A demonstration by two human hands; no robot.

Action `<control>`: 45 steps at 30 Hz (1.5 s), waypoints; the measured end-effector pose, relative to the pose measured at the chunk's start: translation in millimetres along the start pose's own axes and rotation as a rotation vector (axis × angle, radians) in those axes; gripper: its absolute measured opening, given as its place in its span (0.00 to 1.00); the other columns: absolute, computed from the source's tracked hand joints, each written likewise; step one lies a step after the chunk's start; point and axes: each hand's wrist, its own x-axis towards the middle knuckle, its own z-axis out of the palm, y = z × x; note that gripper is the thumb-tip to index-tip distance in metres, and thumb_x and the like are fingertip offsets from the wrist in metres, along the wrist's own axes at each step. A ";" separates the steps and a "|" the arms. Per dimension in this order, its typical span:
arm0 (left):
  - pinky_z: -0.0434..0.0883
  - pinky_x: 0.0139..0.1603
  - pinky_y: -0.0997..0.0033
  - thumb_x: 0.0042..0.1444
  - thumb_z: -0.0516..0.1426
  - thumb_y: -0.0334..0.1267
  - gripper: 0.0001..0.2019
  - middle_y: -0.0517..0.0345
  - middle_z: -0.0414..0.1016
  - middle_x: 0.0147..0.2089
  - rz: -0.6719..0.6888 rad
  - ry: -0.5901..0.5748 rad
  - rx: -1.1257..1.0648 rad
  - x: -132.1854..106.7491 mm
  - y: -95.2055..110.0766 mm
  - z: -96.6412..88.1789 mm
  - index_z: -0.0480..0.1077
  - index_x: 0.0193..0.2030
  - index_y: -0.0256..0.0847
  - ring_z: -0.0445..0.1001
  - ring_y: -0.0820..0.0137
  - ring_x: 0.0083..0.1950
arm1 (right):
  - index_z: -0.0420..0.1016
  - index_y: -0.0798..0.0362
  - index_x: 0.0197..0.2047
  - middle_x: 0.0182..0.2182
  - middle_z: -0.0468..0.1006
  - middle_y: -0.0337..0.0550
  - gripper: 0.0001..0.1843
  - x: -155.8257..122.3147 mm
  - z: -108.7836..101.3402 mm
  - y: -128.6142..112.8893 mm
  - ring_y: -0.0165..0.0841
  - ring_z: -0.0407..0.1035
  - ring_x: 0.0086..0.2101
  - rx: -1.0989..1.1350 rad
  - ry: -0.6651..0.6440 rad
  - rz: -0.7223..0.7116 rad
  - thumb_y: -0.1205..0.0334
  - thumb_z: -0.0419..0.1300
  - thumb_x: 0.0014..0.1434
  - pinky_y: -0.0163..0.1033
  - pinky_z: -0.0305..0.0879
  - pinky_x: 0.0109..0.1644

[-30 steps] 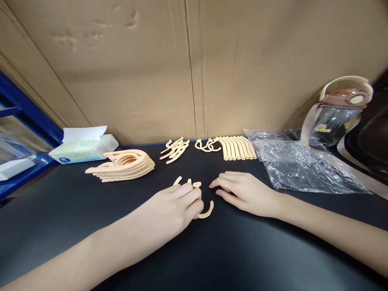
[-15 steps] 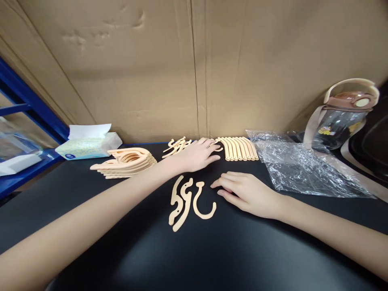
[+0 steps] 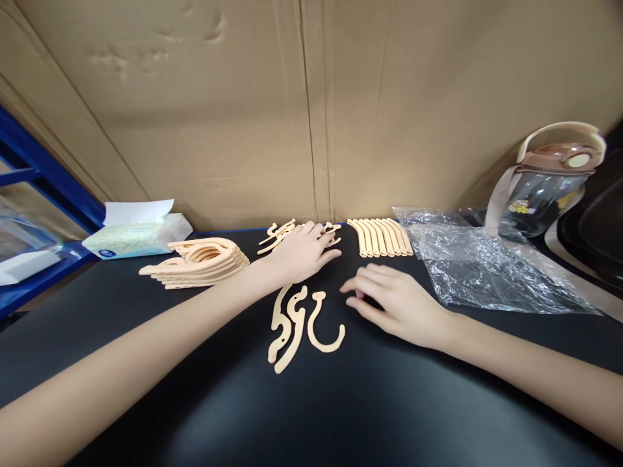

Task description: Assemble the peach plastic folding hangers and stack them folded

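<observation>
My left hand (image 3: 305, 251) reaches to the back of the black table, its fingers loosely spread over a group of small beige hook pieces (image 3: 333, 235). Its fingertips partly cover these pieces, and whether they touch one is hidden. More curved beige pieces (image 3: 275, 232) lie just left of that hand. My right hand (image 3: 389, 299) hovers above the table with bent fingers and the thumb apart, holding nothing. Left of it lies a loose beige hook (image 3: 325, 349), beside two wavy beige hanger arms (image 3: 294, 337).
A neat row of curved beige strips (image 3: 379, 239) lies at the back right, next to a clear plastic bag (image 3: 496, 269). Farther right stands a strapped water bottle (image 3: 545, 194). Stacked folded hangers (image 3: 204, 261) and a tissue pack (image 3: 139, 233) are at left. Cardboard (image 3: 233, 117) walls the back.
My left hand has shifted slightly left over the small hook pieces. My right hand has risen a little, its fingers more bent. The loose pieces in front lie as before.
</observation>
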 end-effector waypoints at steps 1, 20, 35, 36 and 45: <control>0.66 0.55 0.54 0.70 0.47 0.45 0.20 0.43 0.73 0.51 -0.005 0.013 -0.007 -3.4 0.8 -3.3 0.69 0.57 0.31 0.70 0.56 0.53 | 0.73 0.55 0.45 0.38 0.78 0.46 0.12 0.4 -0.9 1.4 0.38 0.71 0.41 -0.035 0.075 0.040 0.60 0.51 0.69 0.44 0.66 0.47; 0.54 0.71 0.47 0.69 0.46 0.53 0.22 0.64 0.52 0.74 0.047 -0.155 -0.491 -135.0 36.5 -34.9 0.58 0.68 0.61 0.46 0.59 0.75 | 0.77 0.60 0.49 0.45 0.79 0.52 0.25 1.0 11.7 20.0 0.48 0.68 0.52 -0.449 0.115 0.202 0.49 0.48 0.69 0.65 0.41 0.69; 0.54 0.71 0.50 0.67 0.38 0.60 0.29 0.59 0.51 0.74 0.084 -0.130 -0.527 -141.0 28.9 -34.9 0.59 0.68 0.53 0.47 0.59 0.75 | 0.75 0.55 0.32 0.31 0.78 0.43 0.18 3.3 6.2 4.3 0.37 0.72 0.34 -0.377 0.149 0.095 0.56 0.52 0.68 0.48 0.64 0.48; 0.54 0.72 0.51 0.67 0.38 0.60 0.29 0.59 0.52 0.74 0.088 -0.124 -0.514 -140.9 28.5 -34.8 0.59 0.68 0.52 0.47 0.59 0.75 | 0.75 0.55 0.31 0.30 0.77 0.42 0.17 3.4 5.6 3.2 0.36 0.72 0.33 -0.359 0.149 0.084 0.58 0.52 0.68 0.45 0.65 0.44; 0.57 0.70 0.55 0.66 0.40 0.61 0.31 0.54 0.56 0.73 0.101 -0.115 -0.467 -141.1 17.4 -27.7 0.59 0.68 0.49 0.50 0.58 0.74 | 0.77 0.57 0.43 0.41 0.78 0.48 0.15 -3.2 12.4 -2.2 0.40 0.74 0.36 -0.447 0.141 0.133 0.55 0.55 0.66 0.44 0.70 0.40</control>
